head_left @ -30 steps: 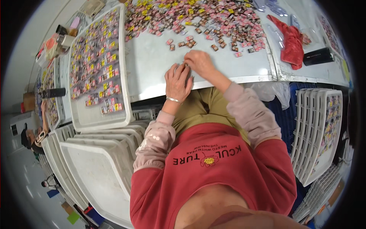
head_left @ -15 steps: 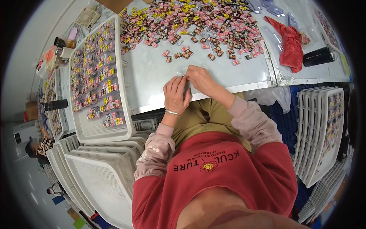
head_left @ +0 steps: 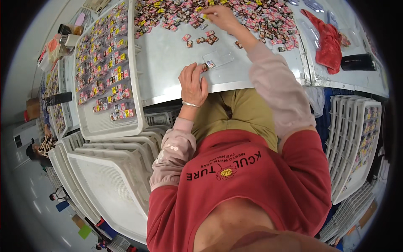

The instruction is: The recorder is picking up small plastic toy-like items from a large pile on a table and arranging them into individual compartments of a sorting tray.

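Near the lower middle of the frame, the left hand (head_left: 193, 82) is kept at the table's near edge, fingers curled, its tips pinning a small brown and white square packet (head_left: 208, 64) beside a clear flat plastic sleeve (head_left: 218, 58) on the grey metal table (head_left: 168, 54). Half a second ago both hands were together here; the right hand (head_left: 220, 14) is now stretched to the heap of small pink, yellow and brown packets (head_left: 252, 17) at the top, fingertips pinched on one, so a fresh piece is judged to be picked
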Action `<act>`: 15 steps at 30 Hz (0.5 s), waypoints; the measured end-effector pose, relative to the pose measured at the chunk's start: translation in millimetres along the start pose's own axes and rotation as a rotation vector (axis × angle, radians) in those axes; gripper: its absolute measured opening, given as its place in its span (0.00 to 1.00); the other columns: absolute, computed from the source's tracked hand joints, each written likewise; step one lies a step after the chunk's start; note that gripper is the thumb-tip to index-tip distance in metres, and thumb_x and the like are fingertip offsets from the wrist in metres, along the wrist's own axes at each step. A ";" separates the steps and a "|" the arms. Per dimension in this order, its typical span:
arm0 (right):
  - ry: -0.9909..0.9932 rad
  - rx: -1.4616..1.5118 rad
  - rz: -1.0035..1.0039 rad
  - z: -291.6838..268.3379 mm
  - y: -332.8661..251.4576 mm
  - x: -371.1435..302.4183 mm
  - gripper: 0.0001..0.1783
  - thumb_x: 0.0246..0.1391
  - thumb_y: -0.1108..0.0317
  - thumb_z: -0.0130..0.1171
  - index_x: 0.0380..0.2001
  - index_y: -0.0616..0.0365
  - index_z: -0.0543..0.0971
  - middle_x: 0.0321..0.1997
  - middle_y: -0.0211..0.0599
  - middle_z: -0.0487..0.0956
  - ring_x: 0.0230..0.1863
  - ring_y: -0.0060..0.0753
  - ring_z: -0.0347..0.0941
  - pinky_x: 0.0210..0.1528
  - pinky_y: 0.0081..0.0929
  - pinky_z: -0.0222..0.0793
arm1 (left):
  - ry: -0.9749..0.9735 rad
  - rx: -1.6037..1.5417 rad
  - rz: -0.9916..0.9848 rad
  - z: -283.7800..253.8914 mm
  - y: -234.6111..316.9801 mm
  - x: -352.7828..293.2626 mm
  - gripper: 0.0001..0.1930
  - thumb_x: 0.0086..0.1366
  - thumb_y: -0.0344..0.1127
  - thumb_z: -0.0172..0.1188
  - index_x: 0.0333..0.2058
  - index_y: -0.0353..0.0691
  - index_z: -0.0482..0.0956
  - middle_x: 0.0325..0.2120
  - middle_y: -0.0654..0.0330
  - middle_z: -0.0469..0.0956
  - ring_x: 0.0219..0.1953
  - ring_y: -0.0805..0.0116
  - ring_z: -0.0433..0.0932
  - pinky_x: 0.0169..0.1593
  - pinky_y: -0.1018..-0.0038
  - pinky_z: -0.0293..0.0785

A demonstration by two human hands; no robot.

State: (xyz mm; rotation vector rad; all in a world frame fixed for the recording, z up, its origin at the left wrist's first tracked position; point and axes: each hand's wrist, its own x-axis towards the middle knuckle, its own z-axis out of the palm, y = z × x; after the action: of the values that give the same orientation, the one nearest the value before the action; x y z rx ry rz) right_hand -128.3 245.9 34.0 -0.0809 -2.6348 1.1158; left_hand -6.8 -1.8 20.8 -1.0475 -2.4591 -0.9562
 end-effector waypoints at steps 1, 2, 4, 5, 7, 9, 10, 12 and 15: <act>-0.006 0.001 -0.012 -3.3 -7.9 -12.0 0.15 0.52 0.70 0.53 0.45 0.52 0.78 0.41 0.34 0.78 0.37 0.29 0.76 0.40 0.24 0.71 | 0.000 0.007 -0.004 -2.0 -2.0 -2.7 0.21 0.50 0.28 0.53 0.45 0.37 0.70 0.46 0.50 0.67 0.51 0.50 0.64 0.54 0.59 0.58; -0.162 0.398 0.200 -13.0 -10.7 -25.0 0.17 0.53 0.71 0.53 0.48 0.52 0.76 0.42 0.32 0.77 0.39 0.25 0.75 0.40 0.21 0.70 | -0.004 0.002 0.005 -2.9 -2.1 -2.5 0.20 0.50 0.28 0.53 0.45 0.37 0.71 0.45 0.51 0.68 0.51 0.50 0.64 0.54 0.60 0.59; -0.307 0.790 0.418 -28.3 -9.6 -44.9 0.18 0.55 0.71 0.53 0.50 0.53 0.75 0.44 0.29 0.77 0.40 0.20 0.74 0.40 0.18 0.69 | 0.007 -0.002 0.021 -4.3 -2.5 -1.8 0.20 0.50 0.27 0.53 0.45 0.37 0.71 0.45 0.51 0.68 0.50 0.51 0.65 0.54 0.60 0.59; -0.346 0.839 0.354 -35.8 -8.7 -53.8 0.19 0.55 0.71 0.53 0.51 0.54 0.74 0.44 0.28 0.76 0.41 0.19 0.73 0.41 0.17 0.69 | 0.013 -0.001 0.028 -4.2 -1.6 -2.2 0.20 0.50 0.26 0.53 0.46 0.37 0.71 0.45 0.51 0.68 0.49 0.51 0.65 0.54 0.61 0.59; -0.381 0.884 0.291 -43.9 -10.6 -67.9 0.20 0.55 0.71 0.52 0.52 0.56 0.73 0.45 0.27 0.76 0.42 0.18 0.72 0.41 0.16 0.68 | 0.005 -0.012 0.035 -3.6 -0.7 -3.6 0.20 0.50 0.26 0.53 0.45 0.37 0.71 0.44 0.51 0.68 0.49 0.52 0.66 0.54 0.61 0.59; -0.333 0.787 0.185 -48.8 -15.5 -75.4 0.18 0.53 0.74 0.53 0.49 0.57 0.74 0.42 0.30 0.78 0.40 0.17 0.73 0.39 0.15 0.68 | 0.002 -0.012 0.038 -3.1 -0.3 -3.1 0.19 0.50 0.26 0.53 0.45 0.37 0.72 0.44 0.52 0.69 0.49 0.52 0.66 0.53 0.61 0.59; -0.355 0.790 0.155 -51.0 -12.1 -76.3 0.18 0.54 0.72 0.52 0.50 0.56 0.74 0.43 0.27 0.76 0.40 0.15 0.70 0.40 0.15 0.67 | 0.005 -0.041 0.034 -2.5 -0.4 -2.9 0.19 0.51 0.26 0.53 0.44 0.37 0.73 0.43 0.52 0.70 0.48 0.53 0.66 0.53 0.61 0.59; -0.385 0.721 0.165 -57.6 -14.2 -76.3 0.17 0.54 0.72 0.53 0.48 0.56 0.75 0.41 0.27 0.77 0.39 0.15 0.71 0.40 0.15 0.67 | 0.010 -0.060 0.018 -3.2 -3.9 -3.1 0.18 0.51 0.27 0.53 0.43 0.37 0.73 0.43 0.52 0.70 0.48 0.54 0.67 0.53 0.62 0.59; -0.453 0.597 0.176 -65.2 -24.0 -74.1 0.13 0.52 0.73 0.54 0.42 0.58 0.78 0.38 0.28 0.79 0.37 0.17 0.72 0.39 0.17 0.68 | 0.051 -0.114 0.000 -4.4 -5.3 0.0 0.17 0.51 0.27 0.53 0.43 0.38 0.74 0.42 0.54 0.72 0.48 0.54 0.68 0.53 0.62 0.60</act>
State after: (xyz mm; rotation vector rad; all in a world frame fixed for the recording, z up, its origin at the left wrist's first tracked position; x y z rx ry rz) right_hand -37.9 262.7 77.1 0.0718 -2.5507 2.1498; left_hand -10.5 -7.6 21.5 -1.0453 -2.3875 -1.1209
